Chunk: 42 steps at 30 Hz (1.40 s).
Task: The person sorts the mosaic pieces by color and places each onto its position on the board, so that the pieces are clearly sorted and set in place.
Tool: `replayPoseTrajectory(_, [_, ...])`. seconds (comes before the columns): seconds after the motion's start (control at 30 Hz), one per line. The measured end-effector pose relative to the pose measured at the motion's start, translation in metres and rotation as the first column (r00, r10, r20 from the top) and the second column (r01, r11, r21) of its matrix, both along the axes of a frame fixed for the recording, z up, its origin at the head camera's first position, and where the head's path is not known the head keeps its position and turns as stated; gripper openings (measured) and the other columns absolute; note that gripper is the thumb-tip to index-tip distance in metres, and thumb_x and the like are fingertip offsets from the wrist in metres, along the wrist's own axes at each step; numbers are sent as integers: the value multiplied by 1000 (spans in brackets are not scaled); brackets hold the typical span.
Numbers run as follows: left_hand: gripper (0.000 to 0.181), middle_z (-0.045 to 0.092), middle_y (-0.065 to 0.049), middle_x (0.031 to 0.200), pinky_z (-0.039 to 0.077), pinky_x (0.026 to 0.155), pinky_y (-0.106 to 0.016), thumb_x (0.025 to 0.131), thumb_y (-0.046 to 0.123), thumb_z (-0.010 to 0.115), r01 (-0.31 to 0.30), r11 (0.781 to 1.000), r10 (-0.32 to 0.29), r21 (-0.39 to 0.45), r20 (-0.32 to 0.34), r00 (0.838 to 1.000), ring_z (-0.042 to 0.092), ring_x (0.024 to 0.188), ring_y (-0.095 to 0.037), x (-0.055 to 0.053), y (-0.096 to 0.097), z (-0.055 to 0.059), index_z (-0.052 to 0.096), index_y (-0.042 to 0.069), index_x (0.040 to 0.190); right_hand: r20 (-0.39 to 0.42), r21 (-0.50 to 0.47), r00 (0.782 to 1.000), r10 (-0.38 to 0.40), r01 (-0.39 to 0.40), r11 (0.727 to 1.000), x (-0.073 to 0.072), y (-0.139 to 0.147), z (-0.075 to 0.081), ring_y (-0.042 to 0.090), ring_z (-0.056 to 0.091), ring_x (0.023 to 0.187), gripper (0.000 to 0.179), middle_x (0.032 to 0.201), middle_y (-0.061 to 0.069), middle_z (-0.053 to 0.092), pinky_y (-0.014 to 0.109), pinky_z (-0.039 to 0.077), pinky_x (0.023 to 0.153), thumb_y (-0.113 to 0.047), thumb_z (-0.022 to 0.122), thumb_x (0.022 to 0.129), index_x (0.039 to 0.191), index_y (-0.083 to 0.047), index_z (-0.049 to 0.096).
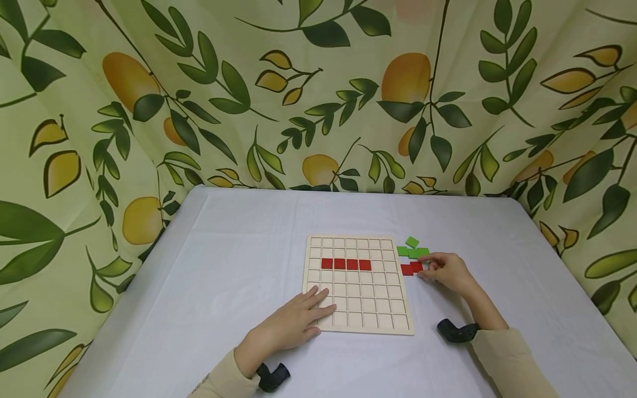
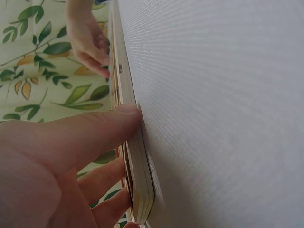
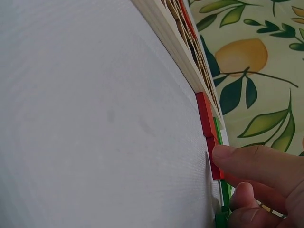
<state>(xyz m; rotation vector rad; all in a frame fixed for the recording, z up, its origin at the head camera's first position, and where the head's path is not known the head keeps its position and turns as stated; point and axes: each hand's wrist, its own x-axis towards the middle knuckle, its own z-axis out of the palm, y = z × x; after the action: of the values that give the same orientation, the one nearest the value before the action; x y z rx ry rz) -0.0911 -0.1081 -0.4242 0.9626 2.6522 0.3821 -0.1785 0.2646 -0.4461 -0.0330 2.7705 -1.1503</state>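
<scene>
A wooden grid board (image 1: 365, 333) lies flat on the table, with a row of several red square tiles (image 1: 345, 264) in its upper half. My left hand (image 1: 288, 320) rests on the board's near left corner, fingers spread; in the left wrist view its thumb (image 2: 109, 126) lies against the board's edge. To the right of the board, my right hand (image 1: 452, 272) pinches a red tile (image 1: 416, 267) between thumb and index finger. That tile touches another red tile (image 1: 406, 270). The right wrist view shows the thumb (image 3: 254, 164) on the pinched tile's side.
Several green tiles (image 1: 403, 251) lie just beyond the red ones, one of them turned askew (image 1: 412, 242). A white cloth (image 1: 209, 265) covers the table. Patterned curtain (image 1: 348, 138) hangs behind and at both sides. Black devices (image 1: 272, 378) sit at both wrists.
</scene>
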Motion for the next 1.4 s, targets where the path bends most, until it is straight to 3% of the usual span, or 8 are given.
replayPoseTrajectory(0.83, [50,32,-6,160,31,120,-48,96,24,57,-13,1000,13,11,16,1000,26,150,-28,1,0,1,44,26,145,18,42,1000,-2,1,999,0,-1,1,10,43,63,32,66,1,49,19,33,50,-8,73,82,109,9,66])
replayPoseTrajectory(1.4, [50,32,-7,159,32,119,-49,96,24,56,3,1000,-3,3,-5,1000,26,150,-29,1,0,1,45,25,145,-28,85,998,61,-59,995,-3,5,1,9,43,63,29,67,0,49,19,33,51,-10,75,80,102,8,68])
